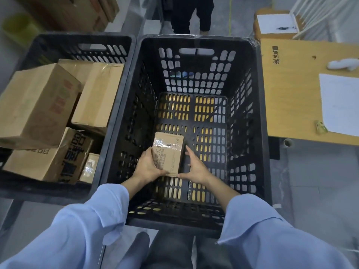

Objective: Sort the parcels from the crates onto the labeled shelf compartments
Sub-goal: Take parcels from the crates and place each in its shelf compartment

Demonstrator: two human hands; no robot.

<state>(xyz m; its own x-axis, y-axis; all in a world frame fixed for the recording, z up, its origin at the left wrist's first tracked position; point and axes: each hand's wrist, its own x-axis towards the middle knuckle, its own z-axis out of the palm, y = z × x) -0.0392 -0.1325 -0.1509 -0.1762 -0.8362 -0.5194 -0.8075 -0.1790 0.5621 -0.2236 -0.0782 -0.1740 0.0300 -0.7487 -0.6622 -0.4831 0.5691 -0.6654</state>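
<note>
One small cardboard parcel, taped over with clear film and printed with dark characters, sits low inside the middle black crate, toward 7 o'clock of the crate floor. Whether it rests on the floor or is raised just clear of it cannot be told.

Left hand: grasping the parcel at its 9 o'clock edge, thumb laid over the near corner, fingers hidden behind the side. Right hand: fingers nearly straight, pressed along the 3 o'clock edge, thumb touching the near right corner. Both forearms enter from 6 o'clock in light blue sleeves.

Second black crate, touching the first at 9 o'clock, holds four cardboard boxes: a large tilted one, a taped one beside it, one with bold black characters, and a small one wedged against the crate wall.

Wooden counter at 3 o'clock carries a white sheet of paper and a white object, too blurred to identify. A box with a white label stands at 1 o'clock. A person's legs in dark trousers stand at 12 o'clock beyond the crate.
</note>
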